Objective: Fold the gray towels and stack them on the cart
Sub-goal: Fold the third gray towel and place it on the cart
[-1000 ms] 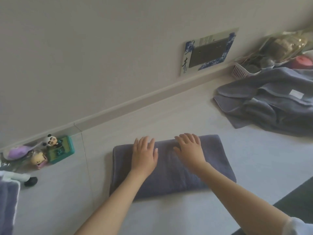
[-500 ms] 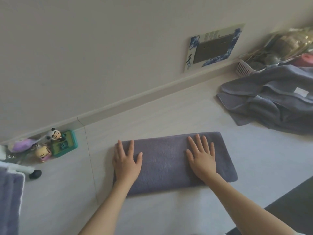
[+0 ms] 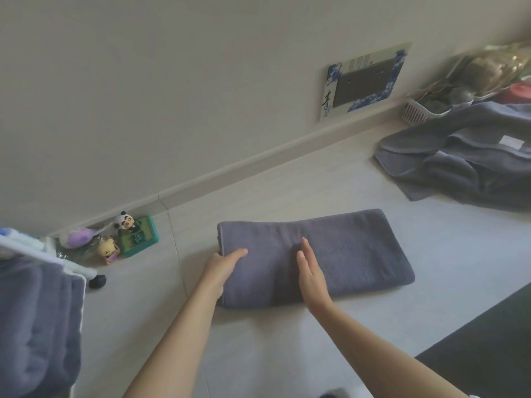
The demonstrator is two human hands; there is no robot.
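A gray towel (image 3: 353, 251), folded into a long rectangle, lies on the pale floor in the middle of the head view. My left hand (image 3: 222, 268) grips the towel's left end, thumb on top and fingers under the edge. My right hand (image 3: 310, 272) stands edge-on with straight fingers pressed into the towel's middle, where a crease shows. A loose heap of gray towels (image 3: 465, 162) lies at the right. At the far left, folded gray towels (image 3: 37, 320) rest in the white cart (image 3: 34, 251).
Small toy figures and a green box (image 3: 138, 234) sit by the baseboard at the left. A white basket (image 3: 416, 110) with bagged items stands at the back right. A blue-bordered card (image 3: 365, 79) leans on the wall. A dark mat (image 3: 488, 340) fills the lower right corner.
Both hands lay flat on the towel, first near its middle, then spread apart. Now the left hand grips the left end and the right hand has turned edge-on at the middle.
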